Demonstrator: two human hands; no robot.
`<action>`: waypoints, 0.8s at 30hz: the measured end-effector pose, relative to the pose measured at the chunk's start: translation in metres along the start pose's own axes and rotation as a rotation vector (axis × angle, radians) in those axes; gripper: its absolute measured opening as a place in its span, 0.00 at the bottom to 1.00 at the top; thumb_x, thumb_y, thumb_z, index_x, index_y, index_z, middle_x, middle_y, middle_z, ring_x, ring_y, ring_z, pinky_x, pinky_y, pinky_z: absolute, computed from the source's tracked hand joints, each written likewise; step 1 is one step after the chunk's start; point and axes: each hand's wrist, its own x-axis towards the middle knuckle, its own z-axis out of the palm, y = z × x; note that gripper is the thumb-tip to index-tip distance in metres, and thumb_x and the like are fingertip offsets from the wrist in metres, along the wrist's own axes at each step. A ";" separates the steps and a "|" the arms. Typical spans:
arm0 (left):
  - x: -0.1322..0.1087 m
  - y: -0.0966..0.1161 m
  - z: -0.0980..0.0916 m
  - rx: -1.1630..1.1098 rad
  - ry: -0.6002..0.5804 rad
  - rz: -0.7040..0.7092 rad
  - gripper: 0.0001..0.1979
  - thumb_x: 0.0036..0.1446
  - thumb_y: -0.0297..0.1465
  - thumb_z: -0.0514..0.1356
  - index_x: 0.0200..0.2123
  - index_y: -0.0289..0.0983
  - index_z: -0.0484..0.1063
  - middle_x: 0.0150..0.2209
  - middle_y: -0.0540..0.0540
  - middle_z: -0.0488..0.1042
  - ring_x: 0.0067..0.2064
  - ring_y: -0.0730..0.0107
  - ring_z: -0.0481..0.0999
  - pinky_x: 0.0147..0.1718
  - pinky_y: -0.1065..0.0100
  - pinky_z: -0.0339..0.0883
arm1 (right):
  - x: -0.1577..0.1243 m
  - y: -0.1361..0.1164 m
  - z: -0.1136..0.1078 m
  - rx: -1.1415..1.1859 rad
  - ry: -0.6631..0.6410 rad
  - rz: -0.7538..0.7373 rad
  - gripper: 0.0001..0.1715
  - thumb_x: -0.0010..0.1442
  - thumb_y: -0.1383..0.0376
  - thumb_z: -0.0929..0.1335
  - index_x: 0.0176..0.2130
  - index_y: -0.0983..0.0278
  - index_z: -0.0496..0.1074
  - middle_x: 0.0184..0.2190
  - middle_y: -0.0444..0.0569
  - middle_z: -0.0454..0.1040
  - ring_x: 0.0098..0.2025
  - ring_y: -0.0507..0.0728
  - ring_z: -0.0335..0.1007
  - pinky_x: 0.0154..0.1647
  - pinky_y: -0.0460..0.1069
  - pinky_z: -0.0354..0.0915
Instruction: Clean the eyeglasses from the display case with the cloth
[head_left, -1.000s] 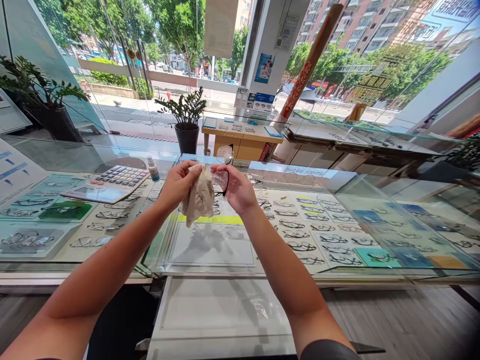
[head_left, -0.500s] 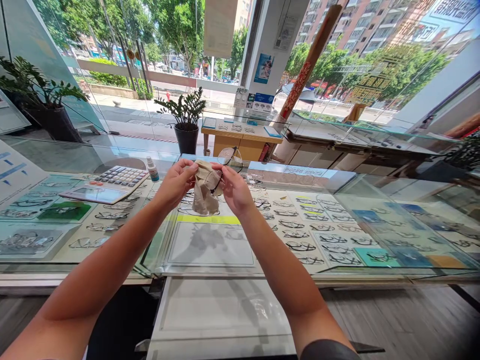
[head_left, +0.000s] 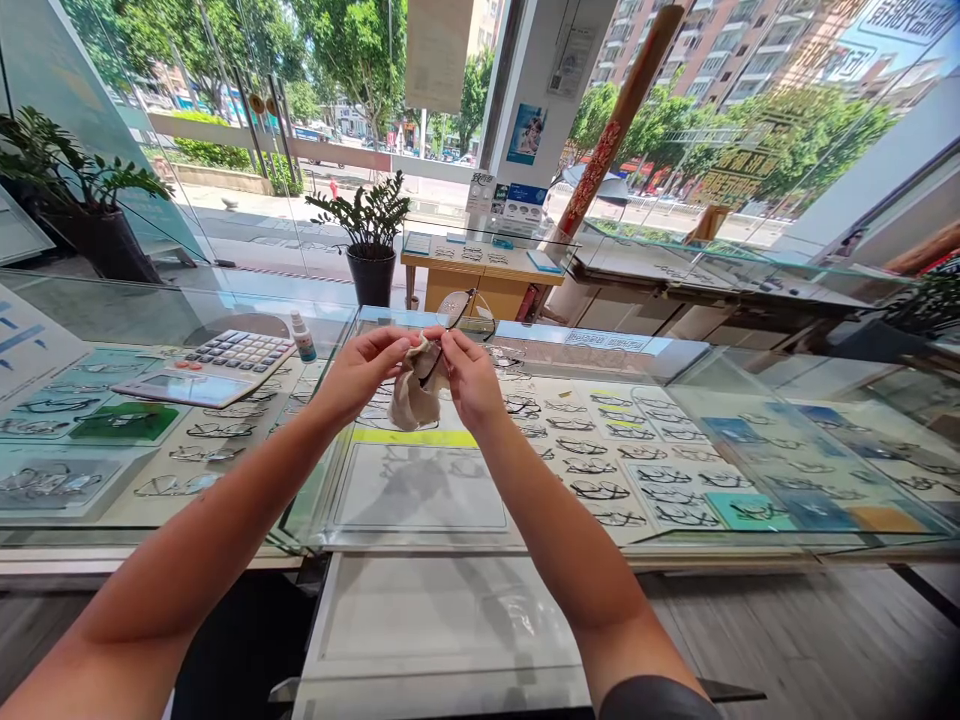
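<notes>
The calculator rests on the glass counter; just beside it, the spray bottle stands upright, apparently to stay within reach yet outside the arms' working space. The left hand pinches the beige cloth between thumb and fingertips, letting the slack hang; this grip likely keeps bare skin off the lens. The glasses are between the hands, above the counter, tilted with one lens uppermost; the cloth covers the lower part, so full contact cannot be determined. The right hand grips their frame with its fingertips, probably to steady it. Further right, spectacle frames lie in rows beneath the glass, seemingly for easy viewing.
</notes>
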 end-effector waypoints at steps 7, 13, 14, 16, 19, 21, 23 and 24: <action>0.000 -0.003 0.002 -0.052 -0.023 -0.005 0.28 0.46 0.35 0.82 0.46 0.40 0.73 0.48 0.46 0.80 0.39 0.71 0.80 0.40 0.69 0.75 | -0.003 -0.001 0.002 -0.067 0.001 -0.009 0.17 0.61 0.47 0.80 0.38 0.57 0.86 0.40 0.44 0.79 0.46 0.56 0.74 0.53 0.49 0.73; -0.002 0.004 0.001 -0.094 -0.117 -0.175 0.23 0.46 0.32 0.79 0.42 0.41 0.72 0.48 0.45 0.81 0.40 0.69 0.78 0.38 0.69 0.74 | -0.003 -0.004 0.001 -0.050 -0.036 0.007 0.19 0.61 0.46 0.81 0.38 0.58 0.86 0.37 0.43 0.76 0.42 0.54 0.71 0.48 0.47 0.72; -0.002 0.005 0.001 -0.095 -0.114 -0.190 0.22 0.49 0.35 0.79 0.42 0.41 0.73 0.48 0.45 0.82 0.39 0.69 0.78 0.37 0.69 0.73 | -0.003 -0.004 0.001 -0.051 -0.037 0.017 0.19 0.61 0.46 0.80 0.39 0.58 0.86 0.36 0.43 0.76 0.41 0.54 0.71 0.48 0.48 0.72; -0.002 0.004 0.002 -0.091 -0.106 -0.208 0.21 0.53 0.43 0.78 0.42 0.40 0.75 0.48 0.44 0.82 0.38 0.69 0.77 0.35 0.69 0.72 | -0.003 -0.005 0.001 -0.043 -0.042 0.038 0.18 0.61 0.47 0.80 0.38 0.58 0.86 0.35 0.43 0.75 0.41 0.55 0.71 0.49 0.48 0.73; -0.002 0.002 0.002 -0.055 -0.163 -0.213 0.25 0.56 0.52 0.78 0.42 0.39 0.78 0.42 0.44 0.82 0.37 0.67 0.79 0.35 0.69 0.72 | -0.004 -0.007 0.001 -0.024 -0.044 0.032 0.16 0.62 0.49 0.80 0.36 0.58 0.85 0.37 0.43 0.75 0.41 0.55 0.72 0.51 0.50 0.73; -0.002 0.000 0.001 -0.033 -0.245 -0.217 0.28 0.56 0.56 0.78 0.42 0.38 0.80 0.38 0.44 0.82 0.36 0.65 0.79 0.34 0.69 0.71 | -0.004 -0.007 0.001 -0.023 -0.044 0.028 0.16 0.62 0.50 0.80 0.37 0.59 0.85 0.37 0.44 0.76 0.42 0.55 0.72 0.52 0.50 0.73; -0.001 -0.001 -0.001 -0.016 -0.313 -0.222 0.29 0.55 0.58 0.77 0.41 0.38 0.82 0.35 0.44 0.81 0.35 0.65 0.79 0.32 0.68 0.71 | -0.004 -0.008 0.000 -0.016 -0.054 0.054 0.16 0.62 0.49 0.80 0.38 0.58 0.86 0.37 0.44 0.76 0.40 0.55 0.72 0.49 0.50 0.73; -0.001 -0.001 -0.002 -0.009 -0.336 -0.221 0.29 0.55 0.58 0.78 0.41 0.38 0.83 0.35 0.43 0.81 0.35 0.64 0.79 0.32 0.67 0.71 | -0.004 -0.009 0.000 -0.007 -0.062 0.070 0.16 0.62 0.49 0.80 0.39 0.58 0.86 0.37 0.44 0.77 0.39 0.55 0.71 0.46 0.49 0.73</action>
